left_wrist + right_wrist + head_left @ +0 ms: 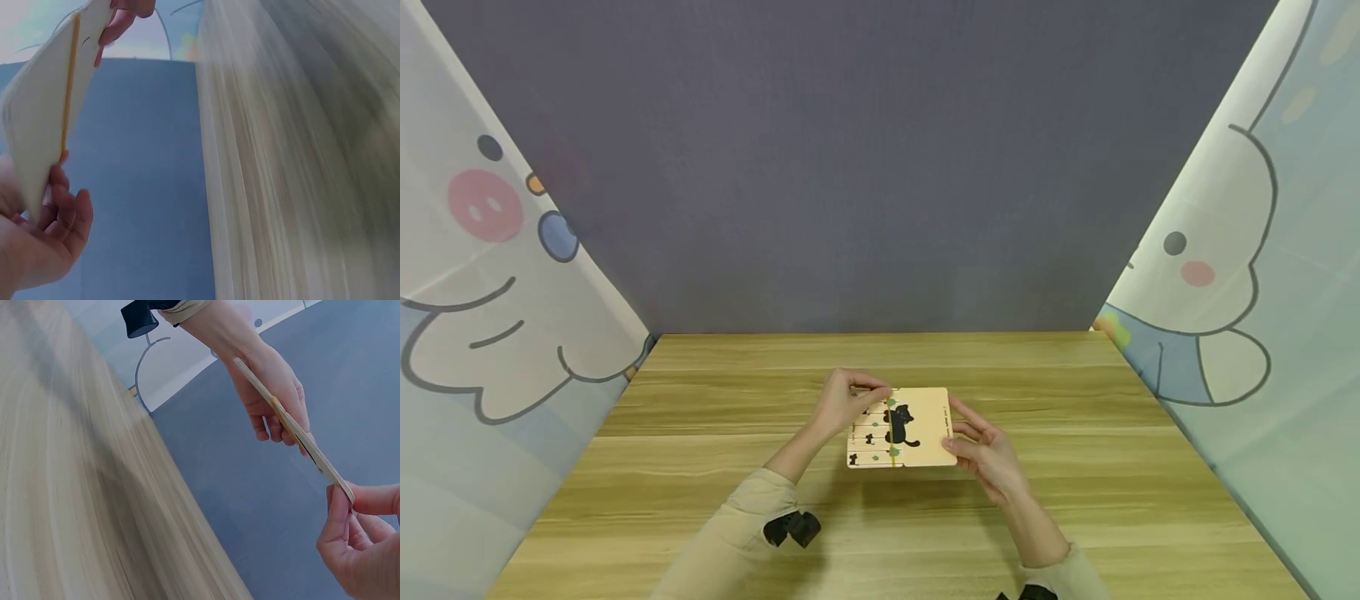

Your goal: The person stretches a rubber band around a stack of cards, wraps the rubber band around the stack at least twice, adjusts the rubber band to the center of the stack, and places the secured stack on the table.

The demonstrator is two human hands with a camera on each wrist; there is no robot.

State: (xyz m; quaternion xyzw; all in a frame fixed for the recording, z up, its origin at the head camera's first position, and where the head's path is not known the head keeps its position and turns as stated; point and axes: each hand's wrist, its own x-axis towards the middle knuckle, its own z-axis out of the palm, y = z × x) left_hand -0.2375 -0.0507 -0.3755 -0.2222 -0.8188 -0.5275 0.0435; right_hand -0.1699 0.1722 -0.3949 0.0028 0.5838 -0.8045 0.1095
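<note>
A thin cream cat-print card (931, 421) is held up above the table, with a black cat, small cats and green leaves on its face. A yellow elastic band (892, 433) runs across it, and the part left of the band is divided into strips. My left hand (841, 404) pinches the card's far edge beside the band, thumb on the printed face. On the other side, my right hand (992, 458) grips the right edge between thumb and fingers. Seen almost edge-on in the right wrist view, the card (300, 434) is slim and tilted.
The wood-grain table (700, 467) lies below both hands. Behind it rises a dark grey panel (880, 167). Cartoon-printed sheets hang at the left (467, 333) and right (1300, 467). Black wrist devices (792, 528) sit on the beige sleeves.
</note>
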